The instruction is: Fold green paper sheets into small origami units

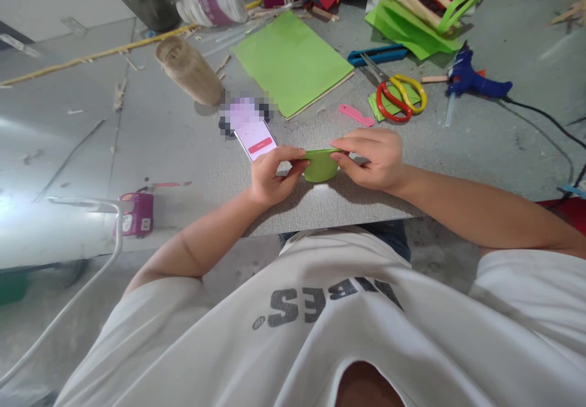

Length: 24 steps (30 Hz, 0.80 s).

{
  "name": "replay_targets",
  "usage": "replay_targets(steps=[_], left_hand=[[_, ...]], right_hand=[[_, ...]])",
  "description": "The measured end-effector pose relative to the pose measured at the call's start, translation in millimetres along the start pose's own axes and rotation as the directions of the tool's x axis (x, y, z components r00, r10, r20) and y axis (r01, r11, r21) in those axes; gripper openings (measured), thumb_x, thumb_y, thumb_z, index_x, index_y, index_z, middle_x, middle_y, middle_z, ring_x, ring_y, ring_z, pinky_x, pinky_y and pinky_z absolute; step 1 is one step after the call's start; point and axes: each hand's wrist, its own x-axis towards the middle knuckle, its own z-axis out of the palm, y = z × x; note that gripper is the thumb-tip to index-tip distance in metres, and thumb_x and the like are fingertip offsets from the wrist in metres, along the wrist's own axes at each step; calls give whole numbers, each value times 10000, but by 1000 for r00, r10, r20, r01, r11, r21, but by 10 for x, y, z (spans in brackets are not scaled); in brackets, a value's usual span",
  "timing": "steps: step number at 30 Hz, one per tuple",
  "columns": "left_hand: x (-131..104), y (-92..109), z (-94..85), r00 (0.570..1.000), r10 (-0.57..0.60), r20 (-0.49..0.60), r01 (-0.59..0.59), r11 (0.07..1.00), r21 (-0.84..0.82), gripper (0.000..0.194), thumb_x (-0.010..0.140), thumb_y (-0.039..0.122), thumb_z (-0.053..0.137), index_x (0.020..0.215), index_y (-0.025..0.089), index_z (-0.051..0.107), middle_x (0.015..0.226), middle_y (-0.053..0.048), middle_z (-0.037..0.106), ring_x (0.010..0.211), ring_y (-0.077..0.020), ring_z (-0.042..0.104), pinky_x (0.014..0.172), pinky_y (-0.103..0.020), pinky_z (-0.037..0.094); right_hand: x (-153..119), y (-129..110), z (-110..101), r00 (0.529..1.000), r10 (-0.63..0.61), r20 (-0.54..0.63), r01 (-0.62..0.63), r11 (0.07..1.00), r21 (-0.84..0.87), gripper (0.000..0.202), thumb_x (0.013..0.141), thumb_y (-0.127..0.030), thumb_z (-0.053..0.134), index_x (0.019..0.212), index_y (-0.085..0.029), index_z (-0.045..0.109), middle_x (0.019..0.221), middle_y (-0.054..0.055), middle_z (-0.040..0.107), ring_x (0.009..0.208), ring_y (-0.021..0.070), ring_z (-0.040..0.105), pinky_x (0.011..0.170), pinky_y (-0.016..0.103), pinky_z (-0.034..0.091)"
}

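A small piece of green paper (320, 167) with a rounded lower edge is held between my two hands, close to the table's front edge. My left hand (276, 174) pinches its left end between thumb and fingers. At the other end, my right hand (368, 158) grips the top right corner the same way. The upper edge looks folded or layered. A phone (259, 138) with a lit screen lies just beyond my left hand. Past my right hand are a pink plastic strip (356, 115) and scissors (399, 97) with red and yellow handles, resting on small green pieces.
Large green sheets (295, 65) lie mid-table. A blue glue gun (476, 76) with its cord is at right, near a blue cutter (378, 55). A brown bottle (190, 70) and a white-purple bottle (213, 5) stand or lie at left. A stick frame with green paper (412, 25) sits behind.
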Motion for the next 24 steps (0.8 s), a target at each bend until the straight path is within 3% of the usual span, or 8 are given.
replay_targets(steps=[7, 15, 19, 22, 24], left_hand=[[-96, -45, 45, 996, -82, -30, 81, 996, -24, 209, 1277, 511, 794, 1265, 303, 779, 1051, -4, 916, 870, -166, 907, 769, -279, 733], [-33, 51, 24, 994, -60, -91, 56, 997, -50, 251, 1249, 548, 855, 1274, 305, 798, 1018, 12, 915, 814, -160, 901, 715, -262, 711], [6, 128, 0, 993, -88, -74, 85, 995, -47, 352, 1244, 643, 832, 1304, 297, 806, 940, 14, 881, 708, -149, 842, 629, -258, 648], [64, 184, -24, 996, -74, -51, 72, 997, -34, 294, 1268, 586, 808, 1296, 293, 818, 908, 23, 870, 676, -143, 820, 616, -259, 628], [109, 196, -43, 999, -19, -37, 17, 999, -45, 191, 1287, 484, 787, 1273, 296, 819, 925, 22, 881, 712, -150, 836, 644, -268, 643]], right_hand=[[-1, 4, 2, 1000, -18, -7, 18, 997, -74, 244, 1245, -368, 757, 1226, -210, 943, 959, 39, 920, 740, 167, 805, 721, 296, 629], [38, -65, -19, 1000, 13, 15, -14, 998, 69, 214, 1247, -381, 799, 1289, -203, 910, 910, 1, 891, 674, 129, 746, 673, 271, 598], [69, -112, -35, 997, 77, 32, -81, 984, 156, 192, 1245, -337, 800, 1139, -205, 891, 864, -20, 854, 659, 112, 701, 641, 253, 546], [65, -119, -29, 988, 130, 77, -142, 975, 173, 264, 1257, -385, 780, 1072, -226, 882, 859, -7, 826, 667, 126, 672, 647, 278, 530], [58, -110, -17, 991, 106, 77, -119, 973, 196, 210, 1254, -355, 794, 1096, -243, 877, 914, 3, 849, 724, 138, 715, 679, 283, 550]])
